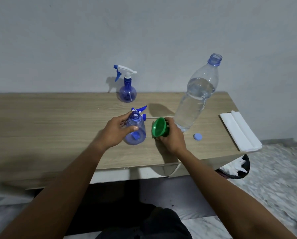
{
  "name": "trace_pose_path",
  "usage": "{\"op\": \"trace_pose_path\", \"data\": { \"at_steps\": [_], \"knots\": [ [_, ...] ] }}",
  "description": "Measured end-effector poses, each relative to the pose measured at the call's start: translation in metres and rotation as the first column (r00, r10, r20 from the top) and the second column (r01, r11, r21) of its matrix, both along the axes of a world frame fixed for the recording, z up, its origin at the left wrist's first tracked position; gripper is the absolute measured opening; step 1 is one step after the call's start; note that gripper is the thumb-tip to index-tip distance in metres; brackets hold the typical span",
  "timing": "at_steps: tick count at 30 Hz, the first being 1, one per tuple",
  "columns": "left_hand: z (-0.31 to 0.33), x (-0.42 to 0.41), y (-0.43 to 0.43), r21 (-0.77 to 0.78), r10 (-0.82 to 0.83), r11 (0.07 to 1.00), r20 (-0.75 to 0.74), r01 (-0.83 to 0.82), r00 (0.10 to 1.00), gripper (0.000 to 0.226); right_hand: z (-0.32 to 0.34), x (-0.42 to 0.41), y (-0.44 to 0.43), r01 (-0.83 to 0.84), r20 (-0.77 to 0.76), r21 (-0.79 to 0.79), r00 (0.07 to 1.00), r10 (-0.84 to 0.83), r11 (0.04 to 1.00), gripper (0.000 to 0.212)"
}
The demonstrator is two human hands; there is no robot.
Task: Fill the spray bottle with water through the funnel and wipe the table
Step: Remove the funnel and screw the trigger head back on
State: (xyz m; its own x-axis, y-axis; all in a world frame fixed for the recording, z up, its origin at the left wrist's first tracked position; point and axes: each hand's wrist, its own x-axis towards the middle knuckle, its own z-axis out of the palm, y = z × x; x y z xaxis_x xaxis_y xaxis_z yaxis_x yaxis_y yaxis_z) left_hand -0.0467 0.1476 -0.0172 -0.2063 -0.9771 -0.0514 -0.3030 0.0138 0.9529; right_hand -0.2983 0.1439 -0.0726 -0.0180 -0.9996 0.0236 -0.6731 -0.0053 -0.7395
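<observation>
Blue and uncapped, the spray bottle stands on the bench, gripped by the left hand. Just beside it the right hand holds the green funnel tilted; the open water bottle stands just beyond that hand.

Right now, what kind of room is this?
Probably a plain room at home, though I can't be sure: a wooden table against a bare wall, a speckled tile floor, and a bin beside the table.
</observation>
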Motion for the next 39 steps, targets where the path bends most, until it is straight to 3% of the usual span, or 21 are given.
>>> {"op": "trace_pose_path", "data": {
  "at_steps": [7, 11, 15, 19, 25, 29, 34, 39],
  "knots": [
    [-0.001, 0.0, -0.001, 0.005, -0.003, 1.0, -0.01, 0.003, 1.0, 0.066, -0.005, -0.007, -0.006, -0.084, 0.17, 0.085, 0.983, 0.069, 0.993, 0.075],
    [-0.002, 0.001, -0.001, 0.0, -0.008, 1.0, -0.017, 0.008, 1.0, 0.066, 0.003, -0.013, -0.014, -0.202, 0.133, 0.223, 0.975, 0.175, 0.954, 0.072],
    [-0.002, 0.0, -0.001, -0.001, -0.009, 1.0, -0.023, 0.009, 1.0, 0.066, 0.015, -0.016, -0.019, -0.257, 0.135, 0.298, 0.965, 0.226, 0.919, 0.05],
    [-0.001, 0.001, 0.0, 0.001, -0.011, 1.0, -0.024, 0.011, 1.0, 0.066, 0.011, -0.024, -0.021, -0.248, 0.183, 0.352, 0.964, 0.193, 0.903, 0.079],
    [-0.001, 0.0, 0.0, -0.004, -0.014, 1.0, -0.021, 0.014, 1.0, 0.066, 0.009, -0.024, -0.017, -0.242, 0.224, 0.32, 0.959, 0.175, 0.916, 0.093],
    [-0.001, 0.0, 0.0, 0.001, -0.017, 1.0, -0.023, 0.017, 1.0, 0.066, 0.003, -0.011, -0.009, -0.133, 0.206, 0.201, 0.974, 0.091, 0.97, 0.107],
    [-0.001, 0.0, -0.001, 0.007, -0.02, 1.0, -0.019, 0.02, 1.0, 0.067, -0.004, -0.003, -0.008, -0.086, 0.189, 0.139, 0.98, 0.059, 0.987, 0.095],
    [0.002, 0.01, -0.004, 0.007, -0.017, 1.0, -0.02, 0.017, 1.0, 0.065, 0.003, -0.016, -0.02, -0.199, 0.137, 0.226, 0.976, 0.171, 0.953, 0.092]
  ]
}}
